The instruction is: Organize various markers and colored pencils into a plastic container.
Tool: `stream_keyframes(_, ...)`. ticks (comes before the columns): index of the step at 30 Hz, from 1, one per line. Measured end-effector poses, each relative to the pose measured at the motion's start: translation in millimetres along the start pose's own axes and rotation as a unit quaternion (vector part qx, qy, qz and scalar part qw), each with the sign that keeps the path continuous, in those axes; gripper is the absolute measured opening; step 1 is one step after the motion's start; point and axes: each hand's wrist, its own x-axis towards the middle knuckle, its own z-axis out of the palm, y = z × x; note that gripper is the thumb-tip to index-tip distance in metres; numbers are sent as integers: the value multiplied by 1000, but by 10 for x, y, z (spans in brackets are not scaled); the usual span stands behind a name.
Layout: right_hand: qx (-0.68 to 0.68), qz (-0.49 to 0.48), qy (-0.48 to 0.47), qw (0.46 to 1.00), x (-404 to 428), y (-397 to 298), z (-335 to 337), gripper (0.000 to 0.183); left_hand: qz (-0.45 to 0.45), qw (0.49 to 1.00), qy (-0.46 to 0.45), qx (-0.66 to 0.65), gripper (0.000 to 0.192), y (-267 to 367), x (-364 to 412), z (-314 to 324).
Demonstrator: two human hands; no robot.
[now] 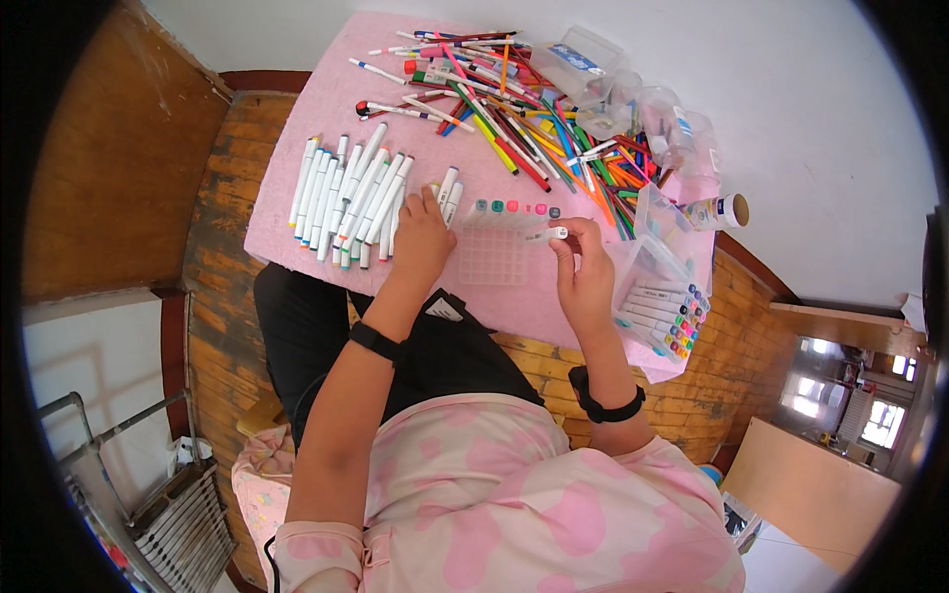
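Note:
A pile of white dual-tip markers (348,200) lies on the pink cloth, and my left hand (424,233) rests at its right side, over some markers; whether its fingers grip one is hidden. My right hand (584,270) pinches a white marker (547,235) between thumb and fingers, its end facing me. Between the hands sits a clear plastic grid tray (492,256). Several capped markers (513,209) stand in its far row, with grey, green, pink and red ends. To the right, a clear case (652,319) holds many white markers with coloured ends.
Loose felt-tip pens and pencils (511,111) cover the far part of the table. Clear plastic boxes (582,63), clear jars (663,126) and a printed cylindrical tub (715,212) stand along the far right side, by the wall. The pink table cover (285,256) ends close to my lap.

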Motion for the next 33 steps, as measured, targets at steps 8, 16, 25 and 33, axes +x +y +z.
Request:
stream_keyframes(8, -1, 0, -7, 1000, -16, 95, 103, 16, -24, 998, -32, -40, 96, -69, 30, -29)
stream_keyframes(16, -23, -49, 67, 996, -3, -55, 76, 25, -85, 961, -41, -260, 87, -78, -5, -401)
stream_keyframes(25, 170, 36, 4, 985, 123, -530, 167, 39, -14, 801, -84, -592, 73, 433, -218, -1022)
stream_keyframes(33, 208, 44, 97, 972, 207, -436, 272, 33, -12, 832, -55, -553, 46, 452, -263, -937)
